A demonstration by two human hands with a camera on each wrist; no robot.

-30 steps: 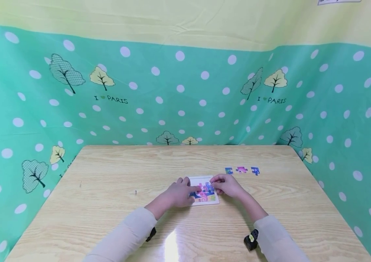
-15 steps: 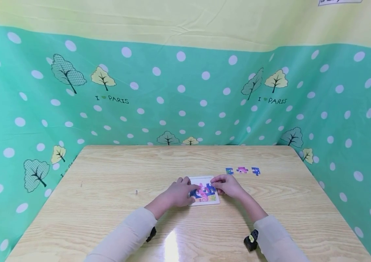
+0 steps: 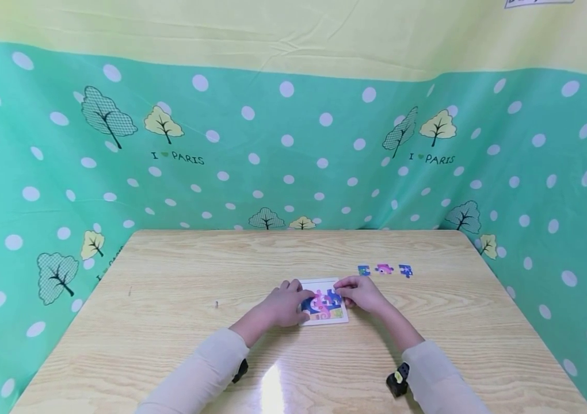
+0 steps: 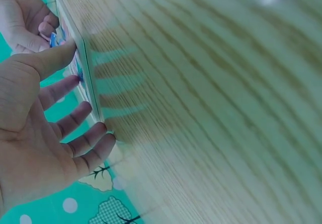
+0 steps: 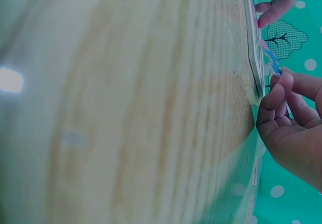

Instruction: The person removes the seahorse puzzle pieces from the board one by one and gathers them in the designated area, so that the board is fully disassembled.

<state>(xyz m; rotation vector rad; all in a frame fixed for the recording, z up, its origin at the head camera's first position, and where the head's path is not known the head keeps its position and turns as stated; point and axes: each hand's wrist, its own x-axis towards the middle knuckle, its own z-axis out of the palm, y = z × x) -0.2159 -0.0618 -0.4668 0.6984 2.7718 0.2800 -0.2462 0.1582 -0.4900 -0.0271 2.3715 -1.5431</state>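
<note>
Jigsaw puzzle (image 3: 323,309), only partly filled, is held in its white tray (image 3: 319,283) on the wooden surface (image 3: 169,299), between the two hands. Its left side is touched by the left hand (image 3: 284,306), whose fingers are loosely extended and spread, with nothing gripped. At its right side, a blue puzzle piece (image 5: 273,60) is pinched between the thumb and fingertips of the right hand (image 3: 361,293). Just beyond the right hand, a green-and-blue piece (image 3: 363,270), a pink piece (image 3: 384,269) and a dark blue piece (image 3: 406,270) are laid in a row.
</note>
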